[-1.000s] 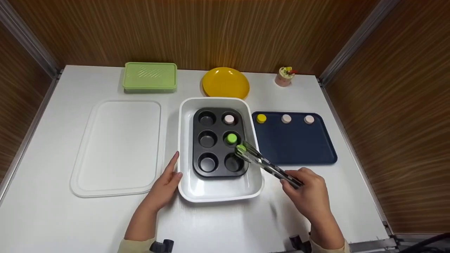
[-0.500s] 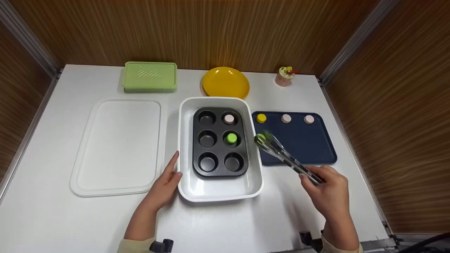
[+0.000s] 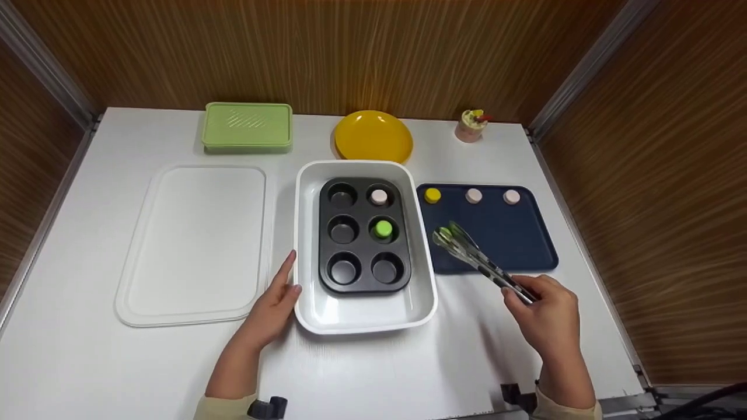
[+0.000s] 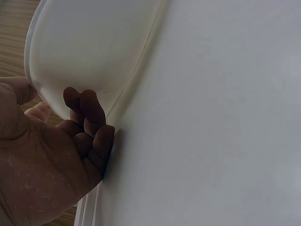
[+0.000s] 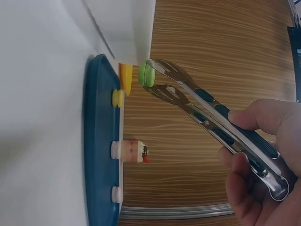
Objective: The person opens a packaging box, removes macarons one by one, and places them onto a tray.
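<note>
My right hand (image 3: pixel 545 315) grips a pair of metal tongs (image 3: pixel 487 268) with dark handle grips. Between the tong tips a green macaron (image 5: pixel 146 74) is held, above the left part of the dark blue tray (image 3: pixel 496 233). My left hand (image 3: pixel 273 306) rests against the left outer wall of the white tub (image 3: pixel 362 318), its thumb at the rim. Inside the tub lies a black muffin pan (image 3: pixel 365 268). A pink macaron (image 3: pixel 379 197) sits in its back right cup and another green macaron (image 3: pixel 383 228) in the middle right cup.
A yellow macaron (image 3: pixel 432 195) and two pale pink macarons (image 3: pixel 474 195) line the tray's back edge. A white lid (image 3: pixel 195 245) lies left of the tub. Behind stand a green lidded box (image 3: pixel 247 127), a yellow plate (image 3: pixel 373 137) and a small decorated cup (image 3: pixel 471 127).
My right hand has moved right with the tongs, carrying the green macaron from over the muffin pan to over the blue tray. My left hand has stayed at the tub.
</note>
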Action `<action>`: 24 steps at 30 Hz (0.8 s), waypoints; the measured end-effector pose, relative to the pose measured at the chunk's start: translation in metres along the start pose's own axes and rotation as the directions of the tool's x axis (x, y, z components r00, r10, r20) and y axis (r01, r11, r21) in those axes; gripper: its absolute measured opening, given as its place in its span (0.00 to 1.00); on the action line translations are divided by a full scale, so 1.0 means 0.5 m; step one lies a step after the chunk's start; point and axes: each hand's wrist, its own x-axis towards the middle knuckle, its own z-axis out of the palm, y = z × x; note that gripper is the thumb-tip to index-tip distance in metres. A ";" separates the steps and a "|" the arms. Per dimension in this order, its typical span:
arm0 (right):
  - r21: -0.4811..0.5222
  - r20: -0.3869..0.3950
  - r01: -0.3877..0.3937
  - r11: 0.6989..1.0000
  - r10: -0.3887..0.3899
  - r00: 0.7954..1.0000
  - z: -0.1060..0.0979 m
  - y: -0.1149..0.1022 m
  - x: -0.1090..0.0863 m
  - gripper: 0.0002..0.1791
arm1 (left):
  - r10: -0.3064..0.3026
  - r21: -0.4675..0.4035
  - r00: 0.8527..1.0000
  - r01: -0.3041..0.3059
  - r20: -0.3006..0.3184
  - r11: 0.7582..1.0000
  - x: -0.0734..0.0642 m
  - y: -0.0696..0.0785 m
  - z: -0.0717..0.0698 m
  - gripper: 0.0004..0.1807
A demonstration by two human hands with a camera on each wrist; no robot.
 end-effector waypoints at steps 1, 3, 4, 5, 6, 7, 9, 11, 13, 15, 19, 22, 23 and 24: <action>-0.005 0.009 -0.009 1.000 0.009 1.000 0.002 0.003 0.000 0.10 | 0.002 -0.002 1.000 -0.002 0.000 1.000 0.000 0.000 0.000 0.36; -0.011 0.021 -0.025 1.000 0.025 0.999 0.004 0.009 -0.002 0.09 | 0.000 -0.006 1.000 0.000 0.001 1.000 -0.001 0.001 0.000 0.36; -0.013 0.025 -0.033 0.999 0.033 0.999 0.006 0.011 -0.003 0.09 | 0.001 -0.007 1.000 -0.001 0.001 1.000 -0.001 0.002 -0.001 0.36; -0.014 0.030 -0.039 0.999 0.040 0.999 0.007 0.013 -0.004 0.09 | 0.004 -0.007 1.000 -0.004 0.002 1.000 -0.002 0.003 -0.001 0.36; -0.014 0.034 -0.046 0.999 0.047 0.998 0.008 0.014 -0.005 0.09 | 0.004 -0.005 1.000 -0.004 0.002 1.000 -0.003 0.004 -0.001 0.36; -0.014 0.038 -0.054 0.998 0.054 0.998 0.009 0.016 -0.006 0.09 | 0.006 -0.005 1.000 -0.006 0.002 1.000 -0.003 0.004 -0.002 0.36; -0.019 0.045 -0.066 0.998 0.067 0.997 0.011 0.017 -0.007 0.09 | 0.008 -0.007 1.000 -0.008 0.000 1.000 -0.004 0.005 -0.002 0.36; -0.023 0.051 -0.073 0.997 0.074 0.996 0.012 0.019 -0.009 0.09 | 0.013 -0.009 1.000 -0.013 0.000 1.000 -0.003 0.003 -0.003 0.36; -0.030 0.056 -0.078 0.997 0.079 0.995 0.014 0.021 -0.010 0.09 | 0.018 -0.013 1.000 -0.018 -0.001 1.000 -0.003 0.002 -0.003 0.36; -0.036 0.064 -0.080 0.996 0.083 0.995 0.015 0.022 -0.010 0.08 | 0.017 -0.019 1.000 -0.017 -0.001 1.000 -0.003 0.000 -0.002 0.36; -0.053 0.091 -0.096 0.994 0.101 0.991 0.017 0.022 -0.012 0.08 | -0.001 -0.025 1.000 0.001 -0.003 1.000 -0.002 -0.003 -0.001 0.36; -0.063 0.104 -0.109 0.992 0.115 0.988 0.018 0.023 -0.013 0.08 | 0.000 -0.017 1.000 0.000 -0.008 1.000 -0.001 -0.004 0.000 0.36; -0.065 0.107 -0.110 0.992 0.117 0.987 0.018 0.023 -0.013 0.08 | -0.001 -0.014 1.000 0.001 -0.008 1.000 -0.001 -0.004 0.000 0.36; -0.066 0.109 -0.111 0.992 0.118 0.987 0.018 0.023 -0.013 0.08 | 0.001 -0.011 1.000 -0.001 -0.008 1.000 -0.001 -0.003 0.000 0.36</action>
